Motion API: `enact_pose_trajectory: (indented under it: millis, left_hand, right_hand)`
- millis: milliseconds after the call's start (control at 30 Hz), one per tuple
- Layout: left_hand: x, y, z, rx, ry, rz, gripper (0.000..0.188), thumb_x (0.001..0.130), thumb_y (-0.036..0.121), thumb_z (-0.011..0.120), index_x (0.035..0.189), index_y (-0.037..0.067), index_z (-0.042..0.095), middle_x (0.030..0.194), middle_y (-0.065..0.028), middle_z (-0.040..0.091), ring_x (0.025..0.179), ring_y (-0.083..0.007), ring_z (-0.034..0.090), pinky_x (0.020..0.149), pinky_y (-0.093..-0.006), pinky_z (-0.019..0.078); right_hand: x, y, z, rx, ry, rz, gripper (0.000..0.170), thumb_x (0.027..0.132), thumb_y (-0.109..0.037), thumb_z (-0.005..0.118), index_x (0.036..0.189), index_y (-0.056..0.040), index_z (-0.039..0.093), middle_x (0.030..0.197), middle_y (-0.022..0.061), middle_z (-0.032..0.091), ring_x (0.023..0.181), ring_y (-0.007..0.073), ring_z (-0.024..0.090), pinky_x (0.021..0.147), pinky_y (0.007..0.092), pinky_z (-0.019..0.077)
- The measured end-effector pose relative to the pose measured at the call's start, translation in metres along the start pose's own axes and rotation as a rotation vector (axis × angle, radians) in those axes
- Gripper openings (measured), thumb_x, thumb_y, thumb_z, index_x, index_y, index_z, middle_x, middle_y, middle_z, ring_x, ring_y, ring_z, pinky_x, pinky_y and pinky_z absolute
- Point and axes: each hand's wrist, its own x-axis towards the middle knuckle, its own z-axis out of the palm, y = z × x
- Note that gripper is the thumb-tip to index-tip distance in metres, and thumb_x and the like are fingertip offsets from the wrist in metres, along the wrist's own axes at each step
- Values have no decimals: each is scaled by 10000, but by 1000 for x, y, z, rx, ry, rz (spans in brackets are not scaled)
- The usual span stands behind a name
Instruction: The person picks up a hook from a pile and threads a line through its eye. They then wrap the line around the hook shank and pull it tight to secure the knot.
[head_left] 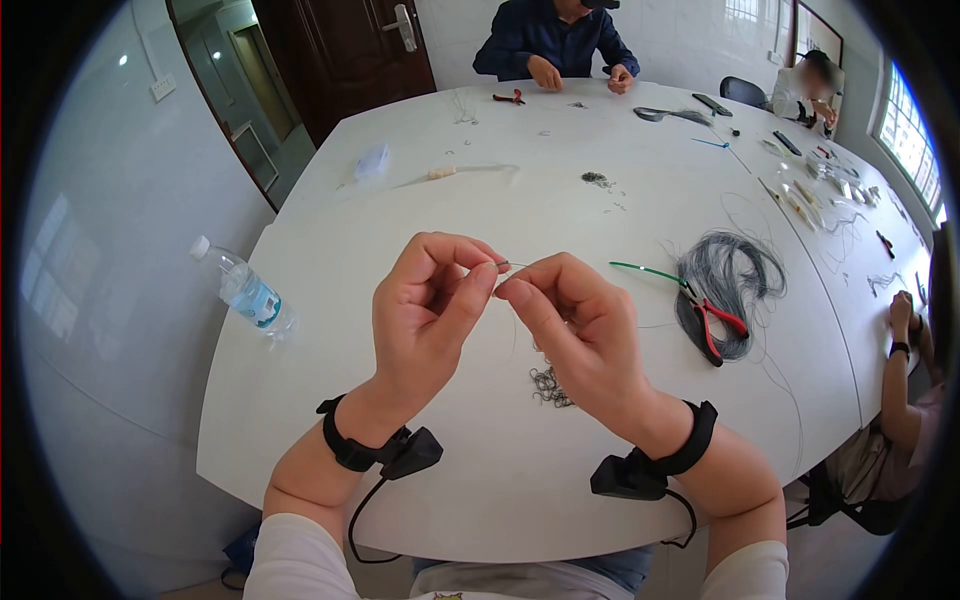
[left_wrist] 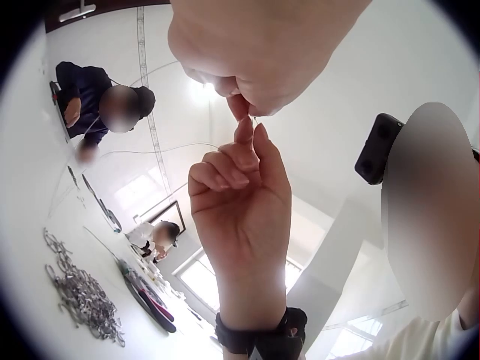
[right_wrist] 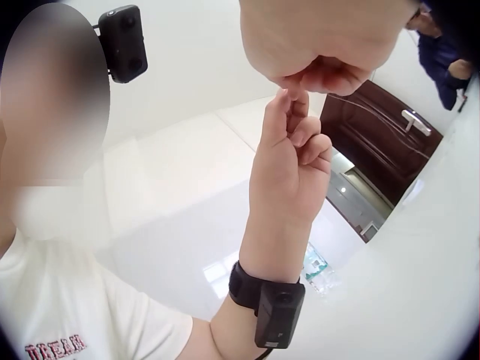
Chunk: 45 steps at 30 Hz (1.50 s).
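In the head view my left hand (head_left: 420, 310) pinches a small dark fish hook (head_left: 503, 264) between thumb and forefinger. My right hand (head_left: 590, 325) meets it fingertip to fingertip, pinching a thin fishing line (head_left: 519, 265) at the hook. Both hands are raised over the table, mostly hiding the hook. A pile of fish hooks (head_left: 552, 386) lies beneath the right hand and shows larger in the left wrist view. The left wrist view shows the right palm (left_wrist: 244, 214); the right wrist view shows the left hand (right_wrist: 289, 165), its other fingers loosely curled.
Red-handled pliers (head_left: 722, 330) lie on a bundle of grey line (head_left: 740, 265) with a green tie (head_left: 648, 269). A water bottle (head_left: 250, 288) stands at the left. Further back are a clear box (head_left: 372, 162) and more hooks (head_left: 597, 179). Other people sit around the white table (head_left: 300, 400).
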Motion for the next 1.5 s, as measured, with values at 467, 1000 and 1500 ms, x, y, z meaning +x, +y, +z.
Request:
enact_pose_trajectory:
  millis: [467, 1000, 1500]
  left_hand:
    - [-1, 3, 3, 93, -9, 9, 52, 926, 33, 639, 949, 42, 593, 934, -1, 660, 590, 18, 365, 523, -148, 311]
    - [1, 4, -2, 147, 2, -73, 52, 887, 76, 707, 892, 55, 660, 622, 99, 489, 533, 25, 335, 487, -163, 241]
    - [6, 9, -3, 512, -2, 216, 121, 818, -22, 733, 830, 54, 640, 731, 20, 620, 506, -20, 384, 448, -194, 293]
  right_hand:
    - [-1, -2, 1, -58, 55, -41, 58, 955, -63, 603, 981, -24, 568, 518, -41, 356, 501, 47, 284, 475, 247, 246]
    - [3, 4, -3, -7, 52, -18, 44, 957, -51, 595, 965, -16, 571, 541, -49, 349, 524, 41, 275, 497, 242, 244]
    - [6, 2, -5, -460, 36, -439, 103, 849, 0, 678, 850, -48, 587, 638, 39, 549, 520, 161, 519, 506, 275, 412]
